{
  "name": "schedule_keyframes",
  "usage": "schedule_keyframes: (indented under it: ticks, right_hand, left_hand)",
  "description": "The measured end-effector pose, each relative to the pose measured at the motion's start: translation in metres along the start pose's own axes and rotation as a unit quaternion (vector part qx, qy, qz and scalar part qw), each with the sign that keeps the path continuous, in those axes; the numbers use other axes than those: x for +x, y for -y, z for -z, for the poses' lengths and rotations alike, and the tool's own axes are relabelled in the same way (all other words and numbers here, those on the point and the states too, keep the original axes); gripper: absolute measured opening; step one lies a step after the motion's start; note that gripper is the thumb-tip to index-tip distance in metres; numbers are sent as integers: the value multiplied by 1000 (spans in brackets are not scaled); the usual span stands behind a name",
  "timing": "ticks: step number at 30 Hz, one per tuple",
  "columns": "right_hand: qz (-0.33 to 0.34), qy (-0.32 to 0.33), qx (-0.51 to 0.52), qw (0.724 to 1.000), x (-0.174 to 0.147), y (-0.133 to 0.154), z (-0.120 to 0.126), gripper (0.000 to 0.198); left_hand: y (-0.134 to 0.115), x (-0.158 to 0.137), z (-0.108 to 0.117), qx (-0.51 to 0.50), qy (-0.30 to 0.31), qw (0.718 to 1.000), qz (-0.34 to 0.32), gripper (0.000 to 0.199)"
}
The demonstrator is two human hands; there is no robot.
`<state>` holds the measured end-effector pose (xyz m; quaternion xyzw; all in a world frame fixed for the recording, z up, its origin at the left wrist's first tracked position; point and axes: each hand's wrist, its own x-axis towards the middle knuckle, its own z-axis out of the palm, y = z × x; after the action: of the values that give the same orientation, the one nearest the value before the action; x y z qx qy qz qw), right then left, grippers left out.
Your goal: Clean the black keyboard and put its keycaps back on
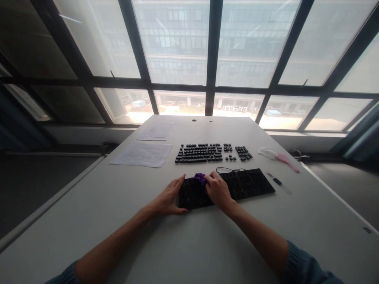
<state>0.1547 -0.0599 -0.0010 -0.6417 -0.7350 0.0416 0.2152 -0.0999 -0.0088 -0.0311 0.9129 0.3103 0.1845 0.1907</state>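
This looks like the wiping step. The right hand has its fingers pinching the purple cloth on the black board. The left hand has its fingers spread, touching the board's left end. To wipe on, the right fingers would likely need to press softly and slide right. Past them sit a cord and loose keys. Nearer than both hands, the counter has open room.

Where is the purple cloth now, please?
In the head view, the purple cloth is below centre, in the right hand, on the left half of the keyboard base.
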Motion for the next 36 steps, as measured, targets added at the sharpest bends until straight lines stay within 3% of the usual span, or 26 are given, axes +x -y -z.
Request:
schedule_keyframes:
  ticks: [3, 5, 9, 14, 18, 22, 26, 30, 33, 36]
  right_hand:
    - [-69, -25, 0, 997, -1, -16, 6, 27]
    - [-75, -35, 14, 997, 0, -12, 5, 29]
    - [15, -33, 60, 998, 4, 20, -5, 44]
    - [97, 13, 69, 993, 5, 42, -12, 33]
    - [36, -5, 145, 989, 17, 9, 6, 29]
    - [-72, -33, 117, 990, 47, -34, 34, 21]
    - [-101, 10, 12, 995, 77, -53, 44, 23]
    - [-100, 104, -22, 989, 95, -40, 23, 28]
    - [-38, 144, 19, 989, 103, -8, -3, 26]
    - [54, 167, 76, 982, 110, 37, -29, 25]
  left_hand:
    - [2, 0, -1, -4, 4, 1000, 5, 134]
    - [2, 0, -1, -6, 5, 1000, 5, 136]
    - [2, -1, -2, -7, 6, 1000, 4, 137]
    - [2, -2, -1, -9, 8, 1000, 3, 138]
    - [-1, -2, 1, -11, 24, 999, 18, 139]
    - [-6, 1, 0, -21, 52, 998, 35, 140]
    - [-10, 3, -4, -24, 75, 996, 50, 143]
    - [-9, 4, -6, -48, 70, 996, 41, 145]
    - [-4, 5, -3, -86, 1, 996, 24, 119]
    - [4, 5, 7, -80, -205, 972, 77, 68]
